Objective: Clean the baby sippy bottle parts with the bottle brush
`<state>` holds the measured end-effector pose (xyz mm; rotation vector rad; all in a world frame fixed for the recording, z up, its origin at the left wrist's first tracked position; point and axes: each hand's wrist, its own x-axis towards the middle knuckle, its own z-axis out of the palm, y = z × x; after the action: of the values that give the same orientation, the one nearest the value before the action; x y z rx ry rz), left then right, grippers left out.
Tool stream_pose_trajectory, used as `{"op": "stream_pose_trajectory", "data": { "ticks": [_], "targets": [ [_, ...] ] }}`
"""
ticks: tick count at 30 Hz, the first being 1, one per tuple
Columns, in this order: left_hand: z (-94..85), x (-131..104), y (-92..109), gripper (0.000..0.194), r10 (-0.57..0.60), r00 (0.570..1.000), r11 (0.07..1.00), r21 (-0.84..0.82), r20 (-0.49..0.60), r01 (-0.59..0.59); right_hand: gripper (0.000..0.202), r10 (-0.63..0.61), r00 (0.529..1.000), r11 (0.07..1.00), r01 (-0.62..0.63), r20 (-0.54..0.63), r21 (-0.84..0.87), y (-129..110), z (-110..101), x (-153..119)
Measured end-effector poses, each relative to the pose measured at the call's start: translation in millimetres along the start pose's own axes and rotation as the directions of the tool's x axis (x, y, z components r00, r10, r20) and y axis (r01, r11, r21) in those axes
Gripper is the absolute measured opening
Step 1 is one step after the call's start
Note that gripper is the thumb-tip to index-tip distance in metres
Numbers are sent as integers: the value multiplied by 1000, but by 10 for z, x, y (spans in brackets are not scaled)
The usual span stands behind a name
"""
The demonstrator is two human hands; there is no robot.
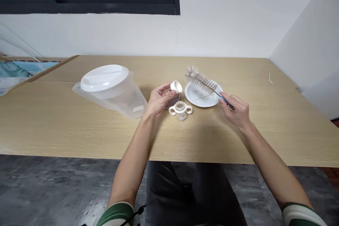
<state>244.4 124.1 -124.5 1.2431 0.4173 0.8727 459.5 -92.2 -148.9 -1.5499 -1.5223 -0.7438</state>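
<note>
– The fingers [164, 86] of the left hand [158, 101] are being closed on a small white cap [176, 87], pinched above the worktop [100, 137], near the two-handled bottle [181, 114].

– And on the right?

– A brush [202, 82] is being gripped by its blue handle in the right hand [236, 110], its bristles being angled over the white plate [197, 103]!

– How is the cap being rated?

– As light and stiff, likely smooth plastic, perhaps slippery when wet; hardly fragile. The outer wall is being favoured for the hold, the opening being left clear.

– The brush?

– Light too, it is being judged: bristles soft, twisted stem probably springy, handle the surest place for gripping.

– And the pose?

– Both forearms [136, 150] are being stretched forward over the near edge, angled inward. On the left, the thumb is being set on the near side; on the right, the back of the hand is being turned upward.
</note>
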Motion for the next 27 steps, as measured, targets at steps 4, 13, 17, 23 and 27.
{"op": "stream_pose_trajectory", "data": {
  "ticks": [4,13,17,23,27],
  "targets": [
    [-19,22,-32,50,44,999,995,86,32,-47,27,-65,997,996,62,52,66,-60,22,-7],
    [-132,81,-98,40,-11,996,987,161,91,-3,29,-36,999,999,36,18,37,-7,-12,10],
    [-127,77,-112,40,19,992,981,189,128,-43,27,-75,997,997,74,34,31,-57,-3,12],
    [-130,67,-60,38,39,995,987,150,94,-53,28,-32,996,999,32,85,-6,-11,30,-28],
    [-134,62,-8,40,26,998,991,134,50,-32,29,-14,998,1000,14,55,4,-2,25,-31]
  ]
}}
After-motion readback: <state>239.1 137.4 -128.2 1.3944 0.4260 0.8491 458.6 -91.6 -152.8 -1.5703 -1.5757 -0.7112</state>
